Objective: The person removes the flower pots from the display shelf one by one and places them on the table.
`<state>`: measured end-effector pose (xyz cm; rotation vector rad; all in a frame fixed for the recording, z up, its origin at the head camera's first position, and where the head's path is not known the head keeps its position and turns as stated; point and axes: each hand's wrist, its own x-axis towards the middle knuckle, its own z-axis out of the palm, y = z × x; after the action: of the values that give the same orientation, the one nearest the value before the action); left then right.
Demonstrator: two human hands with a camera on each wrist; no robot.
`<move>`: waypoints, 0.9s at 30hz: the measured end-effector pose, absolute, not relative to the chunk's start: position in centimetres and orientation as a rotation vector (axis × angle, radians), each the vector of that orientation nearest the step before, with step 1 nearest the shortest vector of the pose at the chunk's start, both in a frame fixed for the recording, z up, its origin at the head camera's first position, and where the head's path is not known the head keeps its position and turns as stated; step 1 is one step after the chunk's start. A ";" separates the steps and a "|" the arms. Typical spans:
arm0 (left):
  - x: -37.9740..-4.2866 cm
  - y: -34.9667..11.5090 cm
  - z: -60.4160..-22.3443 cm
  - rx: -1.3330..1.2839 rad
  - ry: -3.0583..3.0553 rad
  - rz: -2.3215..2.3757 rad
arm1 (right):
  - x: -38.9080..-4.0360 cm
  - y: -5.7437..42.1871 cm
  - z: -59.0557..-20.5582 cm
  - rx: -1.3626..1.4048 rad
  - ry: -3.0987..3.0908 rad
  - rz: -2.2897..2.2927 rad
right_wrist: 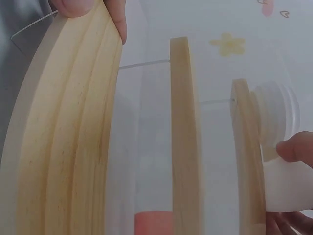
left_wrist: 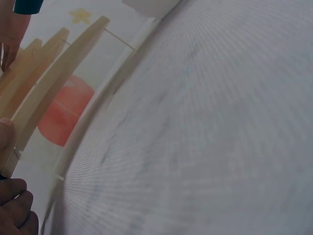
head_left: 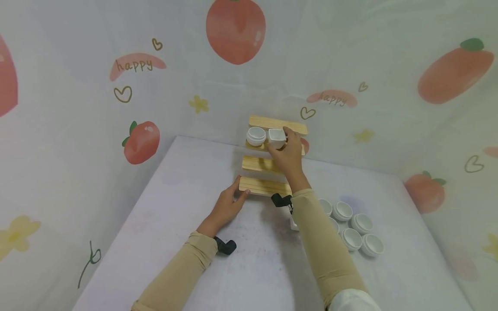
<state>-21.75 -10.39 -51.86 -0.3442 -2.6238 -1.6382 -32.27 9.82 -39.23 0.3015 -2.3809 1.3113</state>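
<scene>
A stepped rack with pale wooden boards (head_left: 264,185) and clear side panels stands against the back wall. My left hand (head_left: 225,205) pinches the left end of its lowest board, thumb (left_wrist: 6,134) on one face and fingers beneath. On an upper board, my right hand (head_left: 289,157) grips a square white bowl (head_left: 276,136) between thumb and fingers. Just left of that bowl sits a round white bowl (head_left: 256,135) on the same board. In the right wrist view, the square bowl (right_wrist: 288,186) is at the board's edge, partly cut off by the frame.
Several round white bowls (head_left: 352,239) stand grouped on the white tabletop (head_left: 163,229), right of the rack. Another white piece (head_left: 294,223) is mostly hidden by the right sleeve. A fruit-printed cloth (head_left: 233,90) hangs behind and along the sides.
</scene>
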 end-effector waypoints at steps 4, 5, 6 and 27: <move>-21.8 -10.3 -52.0 -0.347 -2.620 -1.637 | -32.5 9.9 -39.5 0.304 -2.360 1.336; -21.8 -10.3 -52.0 -0.345 -2.619 -1.635 | -32.5 9.9 -39.5 0.308 -2.356 1.343; -21.8 -10.3 -52.0 -0.347 -2.615 -1.633 | -32.6 10.0 -39.6 0.310 -2.352 1.347; -21.6 -10.4 -51.8 -0.345 -2.618 -1.619 | -32.6 10.3 -39.9 0.313 -2.335 1.242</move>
<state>-21.63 -10.38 -51.81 -0.3445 -2.6182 -1.6190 -32.64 10.27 -39.90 0.3128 -2.3350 1.2423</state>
